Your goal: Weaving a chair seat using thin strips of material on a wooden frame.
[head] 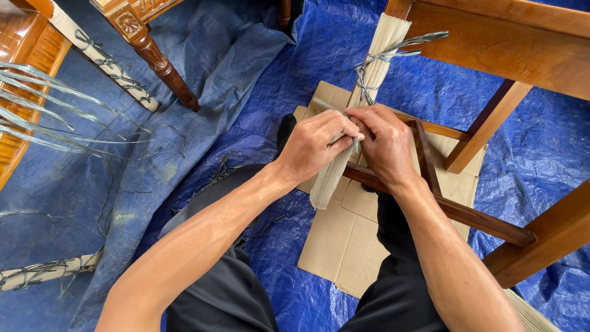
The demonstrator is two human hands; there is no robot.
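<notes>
My left hand (316, 144) and right hand (384, 144) are both closed, pinching the grey string (369, 77) around the cardboard-wrapped chair leg (362, 104), which runs toward one o'clock above flat cardboard (344, 240).

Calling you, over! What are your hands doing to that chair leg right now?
Left hand and right hand both pinching grey string on the cardboard wrap round the chair leg. Upper tie knotted. Nothing blocking.
</notes>
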